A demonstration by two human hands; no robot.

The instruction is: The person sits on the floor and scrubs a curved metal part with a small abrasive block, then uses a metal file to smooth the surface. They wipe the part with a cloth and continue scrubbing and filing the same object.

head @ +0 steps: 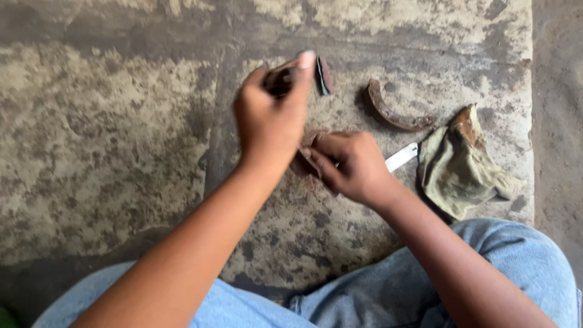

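both hands grip a curved brake shoe; bare concrete floor lies open leftward.

My left hand is raised ahead of me, back toward my face, fingers curled into a closed grip with the forefinger pointing up. My right hand sits just beside and below it, knuckles up, fingers pinched inward. Both forearms reach forward, bare, over my knees.
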